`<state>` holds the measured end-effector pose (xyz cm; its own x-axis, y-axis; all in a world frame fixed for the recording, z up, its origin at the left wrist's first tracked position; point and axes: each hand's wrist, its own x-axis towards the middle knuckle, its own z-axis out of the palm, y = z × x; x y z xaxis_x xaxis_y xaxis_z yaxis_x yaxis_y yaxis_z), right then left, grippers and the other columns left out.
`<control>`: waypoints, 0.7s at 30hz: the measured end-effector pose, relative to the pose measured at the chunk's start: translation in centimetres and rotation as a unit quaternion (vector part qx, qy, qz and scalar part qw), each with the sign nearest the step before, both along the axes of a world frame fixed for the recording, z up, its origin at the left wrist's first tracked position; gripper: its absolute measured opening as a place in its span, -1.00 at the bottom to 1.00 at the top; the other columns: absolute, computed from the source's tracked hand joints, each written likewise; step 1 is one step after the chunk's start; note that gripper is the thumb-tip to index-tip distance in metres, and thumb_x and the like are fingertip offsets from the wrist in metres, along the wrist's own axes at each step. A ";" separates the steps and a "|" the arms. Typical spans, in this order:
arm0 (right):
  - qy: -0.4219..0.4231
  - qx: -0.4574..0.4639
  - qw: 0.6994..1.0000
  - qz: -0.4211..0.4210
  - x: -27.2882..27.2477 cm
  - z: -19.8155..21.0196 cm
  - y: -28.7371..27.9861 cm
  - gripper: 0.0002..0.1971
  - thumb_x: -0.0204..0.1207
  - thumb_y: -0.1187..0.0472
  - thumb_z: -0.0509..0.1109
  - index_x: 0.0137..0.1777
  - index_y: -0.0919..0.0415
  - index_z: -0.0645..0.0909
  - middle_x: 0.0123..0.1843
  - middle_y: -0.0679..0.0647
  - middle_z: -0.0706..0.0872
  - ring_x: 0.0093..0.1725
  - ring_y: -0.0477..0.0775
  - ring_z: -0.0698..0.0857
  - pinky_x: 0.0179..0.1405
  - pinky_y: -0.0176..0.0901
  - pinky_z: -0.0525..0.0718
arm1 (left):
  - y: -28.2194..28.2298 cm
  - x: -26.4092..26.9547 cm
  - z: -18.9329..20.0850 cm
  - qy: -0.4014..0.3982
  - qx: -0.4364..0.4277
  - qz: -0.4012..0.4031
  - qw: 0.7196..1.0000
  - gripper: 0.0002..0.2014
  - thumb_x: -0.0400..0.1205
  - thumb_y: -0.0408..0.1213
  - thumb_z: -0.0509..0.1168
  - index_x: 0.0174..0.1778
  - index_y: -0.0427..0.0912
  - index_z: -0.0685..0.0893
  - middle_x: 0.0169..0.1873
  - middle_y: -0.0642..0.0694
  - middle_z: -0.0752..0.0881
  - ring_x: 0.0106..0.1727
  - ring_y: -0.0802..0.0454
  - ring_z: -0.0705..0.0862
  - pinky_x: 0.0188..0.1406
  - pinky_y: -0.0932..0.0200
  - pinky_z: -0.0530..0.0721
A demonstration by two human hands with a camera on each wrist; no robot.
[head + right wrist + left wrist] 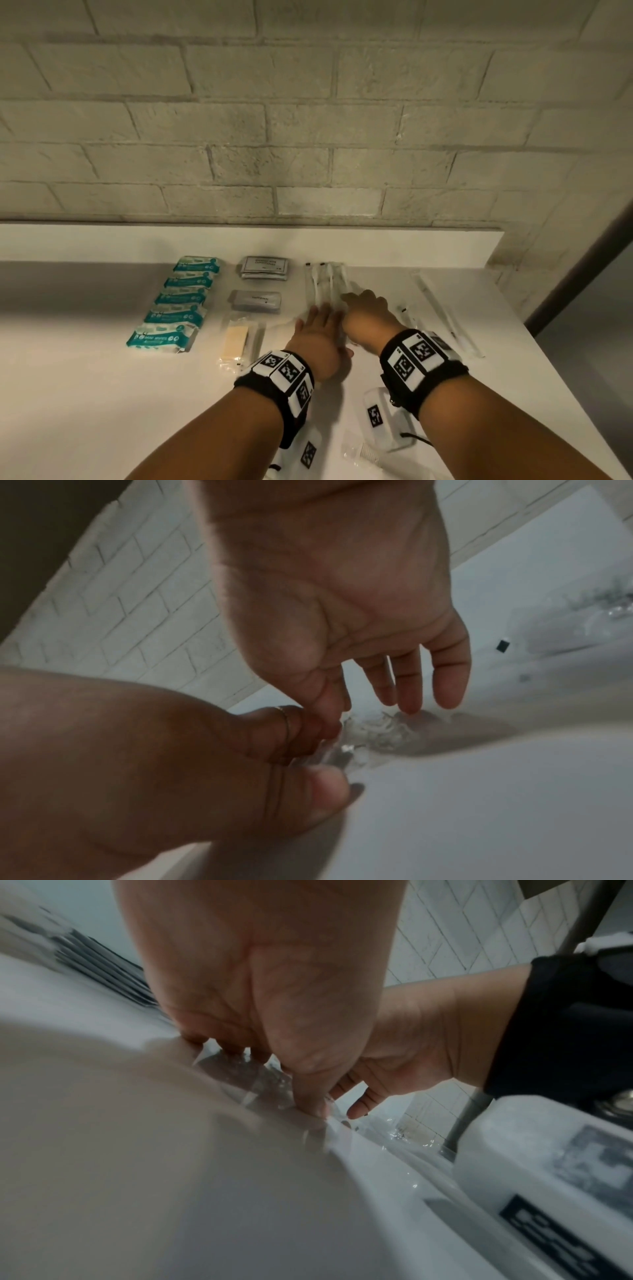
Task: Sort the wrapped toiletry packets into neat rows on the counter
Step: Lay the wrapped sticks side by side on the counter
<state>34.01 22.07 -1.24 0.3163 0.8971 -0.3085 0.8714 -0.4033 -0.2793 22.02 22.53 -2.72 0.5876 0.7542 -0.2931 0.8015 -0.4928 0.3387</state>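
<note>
Head view is showing the left hand [317, 337] and right hand [364, 310], fingers extended and pressing, squaring the clear-wrapped toothbrushes [325, 279] near the counter [85, 394] back edge, likely awaiting the stray packet [442, 308] toward the right edge.

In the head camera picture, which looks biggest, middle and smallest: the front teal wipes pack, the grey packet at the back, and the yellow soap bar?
1. Teal wipes pack, though it lies nearer the camera.
2. Grey packet.
3. Yellow soap bar.
</note>
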 end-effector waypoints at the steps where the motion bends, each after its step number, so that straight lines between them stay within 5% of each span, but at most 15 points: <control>1: -0.019 -0.010 1.000 0.015 0.1 0.0 -0.2 -0.52 0.62 0.17 0.11 0.55 0.00 0.32 0.47 0.20 0.34 0.43 0.31 0.36 0.40 0.13 0.45 | 0.0 0.0 0.0 0.000 -0.001 0.000 1.000 -0.23 0.67 -0.05 0.18 0.70 -0.06 -0.13 0.71 -0.12 -0.15 0.71 -0.14 -0.20 0.64 -0.15 -0.19; 5: 0.031 0.029 0.998 0.035 0.7 0.8 -1.2 -0.49 0.63 0.08 0.14 0.60 -0.10 0.28 0.51 0.18 0.34 0.47 0.31 0.36 0.42 0.15 0.45 | -0.1 0.1 0.3 0.018 0.040 -0.012 0.999 -0.17 0.65 -0.07 0.17 0.69 0.00 -0.25 0.69 -0.11 -0.29 0.67 -0.22 -0.36 0.63 -0.20 -0.25; 9: 0.019 0.127 0.987 -0.094 4.3 2.9 -3.0 -0.52 0.55 0.04 0.31 0.46 0.10 0.44 0.36 0.24 0.47 0.35 0.32 0.54 0.32 0.07 0.58 | -0.4 1.4 1.5 0.047 0.128 -0.121 0.983 -0.20 0.64 -0.19 0.17 0.70 -0.04 -0.19 0.69 -0.04 -0.26 0.67 -0.19 -0.37 0.58 -0.20 -0.37; 11: -0.021 0.063 0.989 -0.134 6.3 3.7 -4.4 -0.53 0.50 0.07 0.35 0.40 0.20 0.47 0.32 0.22 0.57 0.27 0.27 0.63 0.24 0.00 0.63 | -0.7 1.9 1.4 0.065 0.126 -0.143 0.979 -0.26 0.65 -0.14 0.15 0.71 -0.11 -0.06 0.71 -0.06 -0.14 0.70 -0.17 -0.28 0.60 -0.22 -0.32; 15: -0.082 -0.114 0.989 -0.049 7.1 2.6 -6.6 -0.42 0.49 0.18 0.43 0.50 0.22 0.37 0.36 0.14 0.63 0.29 0.16 0.66 0.21 -0.08 0.63 | -1.1 2.4 0.6 0.052 0.111 -0.101 0.987 -0.38 0.71 0.04 0.03 0.67 -0.12 0.14 0.70 -0.09 0.03 0.71 -0.18 -0.10 0.63 -0.26 -0.18; 19: 0.034 0.033 0.997 -0.055 7.2 1.6 -5.7 -0.46 0.49 0.34 0.31 0.49 0.19 0.37 0.17 0.16 0.71 0.06 0.17 0.72 -0.07 -0.14 0.67 | -1.1 2.4 0.7 0.019 0.094 -0.079 0.992 -0.42 0.70 -0.04 0.07 0.66 -0.07 0.17 0.70 -0.05 0.03 0.71 -0.19 -0.09 0.65 -0.26 -0.14; 21: 0.120 0.114 0.983 -0.080 7.3 1.9 -5.1 -0.35 0.49 0.39 0.26 0.60 0.09 0.26 0.16 0.20 0.72 0.04 0.21 0.73 -0.05 -0.06 0.72 | -1.0 2.1 0.5 0.016 0.085 -0.077 0.993 -0.41 0.69 -0.11 0.09 0.67 -0.04 0.13 0.71 -0.02 0.00 0.71 -0.17 -0.12 0.63 -0.28 -0.12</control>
<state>41.26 17.02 0.65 0.4024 0.8959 -0.1880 0.6993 -0.4334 -0.5684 24.12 21.55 -2.18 0.6926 0.6959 -0.1901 0.7209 -0.6585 0.2159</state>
